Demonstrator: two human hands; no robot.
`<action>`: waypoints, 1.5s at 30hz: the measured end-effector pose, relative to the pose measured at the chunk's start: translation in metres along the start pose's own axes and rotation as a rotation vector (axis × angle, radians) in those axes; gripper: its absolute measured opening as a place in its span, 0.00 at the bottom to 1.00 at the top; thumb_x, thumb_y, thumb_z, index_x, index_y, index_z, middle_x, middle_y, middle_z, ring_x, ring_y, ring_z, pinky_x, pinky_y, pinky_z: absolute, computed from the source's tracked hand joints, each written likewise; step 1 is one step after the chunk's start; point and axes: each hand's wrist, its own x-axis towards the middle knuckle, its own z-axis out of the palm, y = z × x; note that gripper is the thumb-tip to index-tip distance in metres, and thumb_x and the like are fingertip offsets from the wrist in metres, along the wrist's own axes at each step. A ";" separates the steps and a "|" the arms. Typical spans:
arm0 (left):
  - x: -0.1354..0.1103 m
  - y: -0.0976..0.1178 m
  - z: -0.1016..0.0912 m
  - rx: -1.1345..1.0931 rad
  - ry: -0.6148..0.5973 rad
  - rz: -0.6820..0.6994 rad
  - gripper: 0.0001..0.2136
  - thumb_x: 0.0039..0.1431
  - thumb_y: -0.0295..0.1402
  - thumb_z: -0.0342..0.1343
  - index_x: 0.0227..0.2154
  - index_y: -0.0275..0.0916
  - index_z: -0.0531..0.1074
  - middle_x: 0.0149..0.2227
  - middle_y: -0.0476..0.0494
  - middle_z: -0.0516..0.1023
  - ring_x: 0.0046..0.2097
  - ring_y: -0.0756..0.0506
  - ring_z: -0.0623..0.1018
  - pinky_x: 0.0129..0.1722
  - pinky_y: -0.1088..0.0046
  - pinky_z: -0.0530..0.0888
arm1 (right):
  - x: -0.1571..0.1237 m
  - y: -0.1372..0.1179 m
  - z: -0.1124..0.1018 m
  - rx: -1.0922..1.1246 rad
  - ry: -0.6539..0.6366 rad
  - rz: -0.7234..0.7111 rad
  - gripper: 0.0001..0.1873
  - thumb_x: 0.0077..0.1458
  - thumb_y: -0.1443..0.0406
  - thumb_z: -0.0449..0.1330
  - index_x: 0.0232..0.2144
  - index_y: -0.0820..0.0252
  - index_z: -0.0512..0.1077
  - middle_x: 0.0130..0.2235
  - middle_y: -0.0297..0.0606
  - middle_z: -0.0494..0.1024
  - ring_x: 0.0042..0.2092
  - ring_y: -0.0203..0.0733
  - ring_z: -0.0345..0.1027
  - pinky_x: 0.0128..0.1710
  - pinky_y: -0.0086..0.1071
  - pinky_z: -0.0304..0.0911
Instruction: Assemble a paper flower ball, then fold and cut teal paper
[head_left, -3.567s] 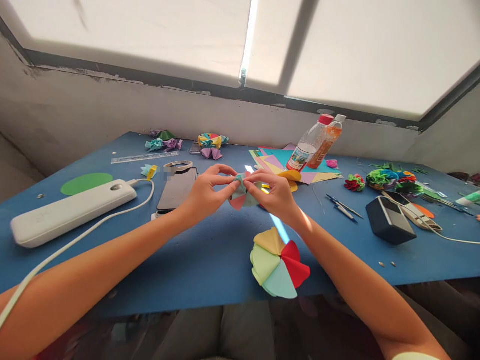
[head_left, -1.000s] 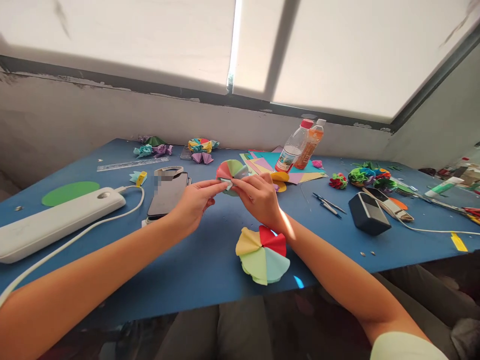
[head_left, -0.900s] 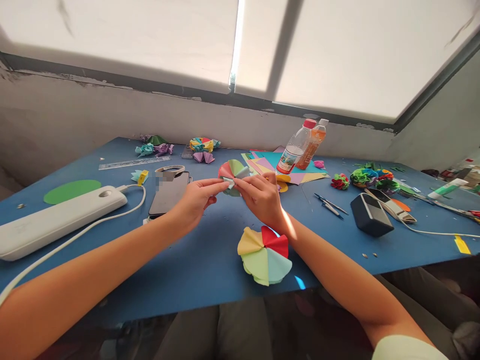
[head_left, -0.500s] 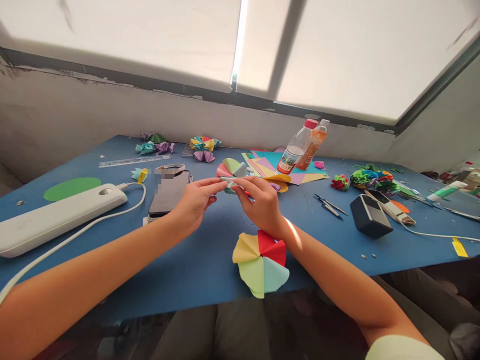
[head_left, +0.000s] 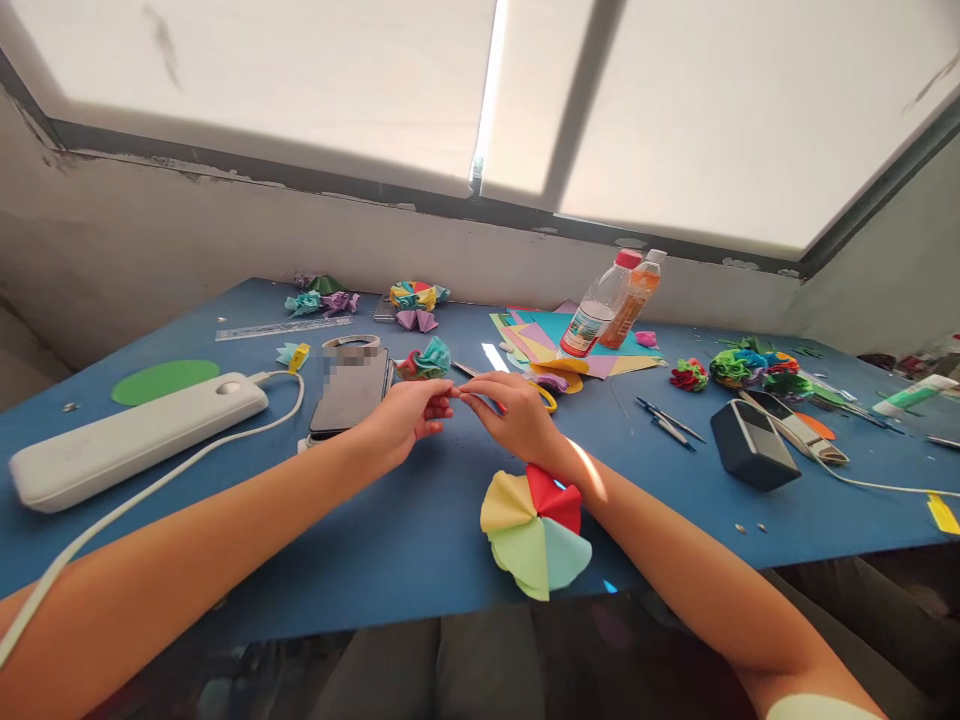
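My left hand [head_left: 411,415] and my right hand [head_left: 517,412] meet fingertip to fingertip above the table, both pinched. Whatever lies between the fingertips is too small to make out. Just beyond my left fingers is a ruffled paper flower [head_left: 426,358], teal and reddish; I cannot tell whether the fingers touch it. Scissors with yellow handles [head_left: 550,398] lie partly hidden behind my right hand. Close to my right wrist, on the table, sits a round folded-paper flower [head_left: 536,535] in yellow, red, light blue and pale green.
A phone [head_left: 351,390] and a white power strip [head_left: 139,435] lie left on the blue table [head_left: 360,560]. Two bottles [head_left: 592,315] stand behind on coloured paper sheets [head_left: 517,330]. Pens [head_left: 671,425], a dark box [head_left: 754,445] and crumpled paper flowers [head_left: 757,368] are right.
The paper flower between my hands has turned and shifted left, past my left fingers. My fingertips have come together. The scissors show more now. The whole view has shifted slightly.
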 end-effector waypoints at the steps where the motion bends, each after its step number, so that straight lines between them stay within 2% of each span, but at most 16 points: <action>1: 0.003 0.001 -0.002 0.036 0.023 0.015 0.08 0.44 0.36 0.59 0.21 0.35 0.70 0.21 0.48 0.68 0.23 0.51 0.68 0.21 0.76 0.61 | 0.001 0.001 -0.001 -0.013 -0.007 0.012 0.08 0.58 0.62 0.58 0.35 0.55 0.77 0.37 0.38 0.81 0.40 0.41 0.74 0.43 0.36 0.65; 4: 0.011 0.013 -0.013 0.153 0.111 0.140 0.07 0.46 0.34 0.57 0.19 0.38 0.68 0.19 0.51 0.64 0.21 0.52 0.64 0.20 0.75 0.56 | 0.003 0.002 -0.004 -0.065 -0.011 0.062 0.09 0.58 0.60 0.58 0.36 0.58 0.76 0.37 0.40 0.81 0.40 0.43 0.73 0.43 0.37 0.63; 7: 0.020 0.038 -0.035 0.302 0.297 0.380 0.03 0.47 0.30 0.57 0.23 0.41 0.68 0.23 0.51 0.66 0.27 0.49 0.66 0.27 0.73 0.62 | 0.003 0.002 -0.004 -0.123 -0.082 0.066 0.08 0.59 0.62 0.57 0.35 0.59 0.76 0.36 0.39 0.81 0.40 0.44 0.72 0.43 0.38 0.61; 9: 0.029 0.052 -0.052 0.671 0.504 0.685 0.03 0.51 0.31 0.53 0.30 0.41 0.70 0.31 0.47 0.72 0.33 0.46 0.70 0.35 0.70 0.66 | 0.001 0.003 -0.001 -0.143 -0.140 0.058 0.08 0.59 0.64 0.57 0.34 0.58 0.76 0.36 0.39 0.81 0.40 0.44 0.72 0.43 0.39 0.60; 10: 0.034 0.056 -0.059 0.823 0.509 0.709 0.07 0.53 0.32 0.51 0.35 0.41 0.71 0.34 0.44 0.74 0.36 0.44 0.72 0.37 0.69 0.67 | -0.001 0.004 0.001 -0.145 -0.163 0.059 0.08 0.59 0.64 0.57 0.34 0.58 0.75 0.37 0.39 0.81 0.41 0.44 0.72 0.43 0.39 0.59; 12: 0.044 0.057 -0.069 0.927 0.406 0.660 0.10 0.51 0.32 0.52 0.37 0.40 0.73 0.34 0.42 0.77 0.37 0.41 0.74 0.38 0.67 0.68 | -0.003 0.005 0.005 -0.144 -0.189 0.076 0.09 0.60 0.63 0.56 0.35 0.58 0.75 0.38 0.40 0.81 0.41 0.44 0.72 0.44 0.39 0.60; 14: 0.051 0.047 -0.069 1.059 0.217 0.647 0.11 0.52 0.33 0.51 0.36 0.41 0.76 0.38 0.42 0.79 0.40 0.40 0.76 0.42 0.67 0.69 | -0.004 0.006 0.008 -0.138 -0.188 0.122 0.09 0.60 0.63 0.55 0.37 0.59 0.75 0.39 0.41 0.80 0.41 0.44 0.72 0.43 0.38 0.60; 16: 0.054 0.032 -0.060 1.138 0.115 0.661 0.12 0.52 0.35 0.53 0.37 0.42 0.77 0.40 0.42 0.80 0.43 0.38 0.76 0.44 0.66 0.69 | -0.004 0.008 0.009 -0.120 -0.165 0.183 0.10 0.59 0.63 0.56 0.40 0.60 0.74 0.38 0.42 0.80 0.40 0.45 0.73 0.42 0.37 0.62; 20: 0.045 0.006 -0.034 1.259 -0.034 0.739 0.14 0.57 0.34 0.47 0.37 0.44 0.78 0.43 0.43 0.80 0.48 0.39 0.75 0.49 0.65 0.66 | -0.002 0.014 0.009 -0.026 -0.132 0.276 0.15 0.58 0.63 0.56 0.47 0.61 0.70 0.35 0.39 0.79 0.35 0.42 0.72 0.37 0.34 0.63; 23: 0.037 -0.001 -0.024 1.335 -0.054 0.780 0.15 0.59 0.29 0.44 0.38 0.42 0.77 0.46 0.40 0.78 0.51 0.37 0.73 0.49 0.59 0.64 | -0.001 0.022 0.010 -0.022 -0.116 0.326 0.15 0.56 0.66 0.56 0.47 0.62 0.69 0.33 0.39 0.78 0.33 0.41 0.71 0.35 0.33 0.63; 27: 0.032 -0.001 -0.022 1.408 -0.097 0.840 0.16 0.59 0.26 0.42 0.39 0.41 0.76 0.48 0.37 0.76 0.53 0.36 0.71 0.49 0.56 0.62 | 0.000 0.032 0.011 -0.046 -0.010 0.382 0.13 0.55 0.65 0.56 0.43 0.63 0.69 0.32 0.38 0.76 0.33 0.41 0.70 0.35 0.33 0.63; 31: 0.029 0.000 -0.022 1.426 -0.125 0.866 0.16 0.61 0.27 0.41 0.40 0.39 0.75 0.48 0.35 0.76 0.53 0.37 0.71 0.47 0.57 0.62 | 0.002 0.034 0.009 0.072 -0.011 0.496 0.13 0.55 0.58 0.57 0.39 0.60 0.68 0.29 0.35 0.74 0.31 0.38 0.69 0.32 0.31 0.62; 37: 0.026 0.000 -0.020 1.375 -0.136 0.876 0.15 0.62 0.30 0.41 0.40 0.40 0.75 0.48 0.37 0.76 0.53 0.38 0.71 0.48 0.58 0.63 | 0.006 0.030 0.007 0.341 -0.008 0.683 0.22 0.53 0.46 0.54 0.34 0.59 0.66 0.28 0.35 0.75 0.30 0.38 0.71 0.30 0.31 0.62; 40: 0.027 -0.001 -0.020 1.316 -0.148 0.874 0.15 0.61 0.30 0.42 0.38 0.39 0.75 0.45 0.38 0.77 0.52 0.38 0.71 0.49 0.58 0.64 | 0.005 0.029 0.010 0.288 0.012 0.729 0.18 0.48 0.54 0.62 0.36 0.59 0.66 0.28 0.33 0.76 0.31 0.40 0.71 0.32 0.32 0.63; 42: 0.029 -0.001 -0.021 1.257 -0.134 0.859 0.15 0.59 0.29 0.42 0.36 0.38 0.76 0.44 0.38 0.78 0.50 0.38 0.72 0.49 0.59 0.65 | 0.003 0.029 0.012 0.244 0.035 0.721 0.14 0.46 0.60 0.62 0.35 0.58 0.66 0.29 0.33 0.76 0.32 0.40 0.71 0.35 0.33 0.64; 45: 0.033 0.001 -0.023 1.156 -0.093 0.813 0.16 0.56 0.26 0.41 0.34 0.37 0.76 0.41 0.40 0.78 0.46 0.41 0.75 0.48 0.64 0.68 | 0.001 0.030 0.013 0.214 0.028 0.684 0.09 0.46 0.62 0.61 0.30 0.59 0.67 0.29 0.34 0.76 0.32 0.40 0.71 0.36 0.33 0.64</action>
